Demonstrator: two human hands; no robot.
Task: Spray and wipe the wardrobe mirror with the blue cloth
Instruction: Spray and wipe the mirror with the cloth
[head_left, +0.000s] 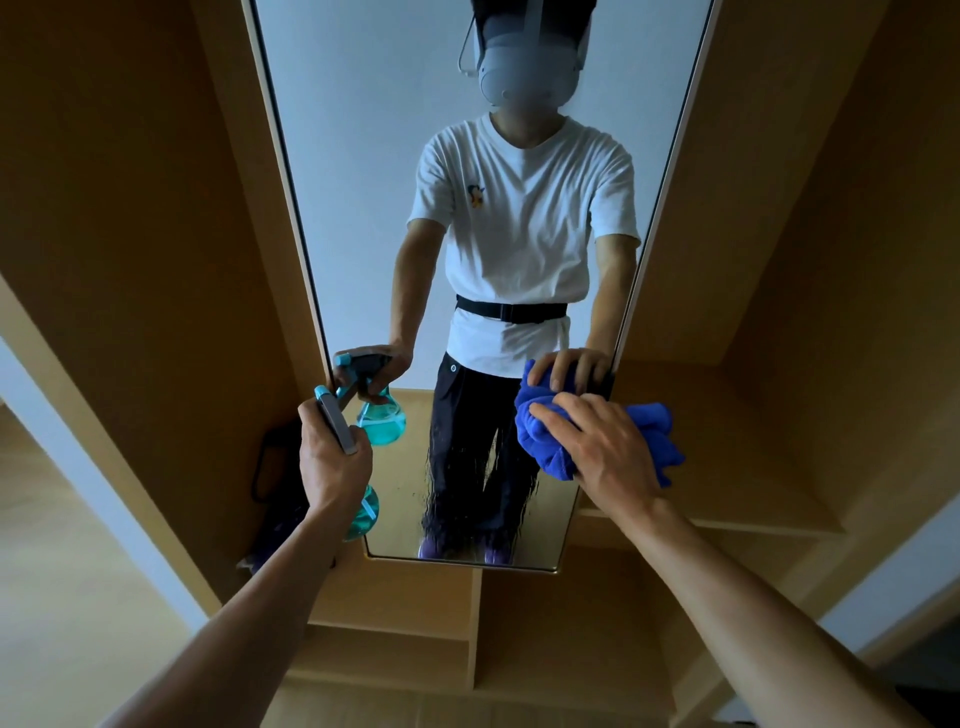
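Observation:
A tall wardrobe mirror (363, 182) with a thin pale frame fills the middle of the view. Liquid runs down its lower part in streaks. My right hand (597, 447) presses a bunched blue cloth (545, 441) against the glass near the mirror's lower right edge, fingers spread over it. My left hand (332, 462) grips a spray bottle (363, 512) with a grey head, cyan nozzle and teal liquid, held close to the mirror's lower left edge with the nozzle toward the glass. The mirror reflects a person in a white T-shirt, both hands, the bottle and the cloth.
Tan wooden wardrobe panels (156, 208) flank the mirror on both sides, with a ledge (727, 493) at the right and drawers or shelves (415, 649) below. A dark bag (275, 493) sits in the open compartment at lower left. Pale floor lies at the far left.

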